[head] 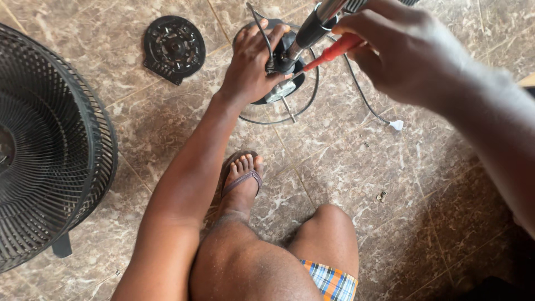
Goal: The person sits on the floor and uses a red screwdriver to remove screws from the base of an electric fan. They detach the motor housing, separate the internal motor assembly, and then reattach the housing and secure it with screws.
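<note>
Head view, upper middle of the frame: left hand [251,64] clasps the fan motor [283,72], right hand [398,47] grips a red-handled screwdriver [331,53], fan grille [50,145] at left.

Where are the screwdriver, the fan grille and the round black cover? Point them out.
screwdriver [334,51], head view, on its red handle.
fan grille [50,150], head view, on its ribbed face.
round black cover [174,48], head view, near its centre.
</note>
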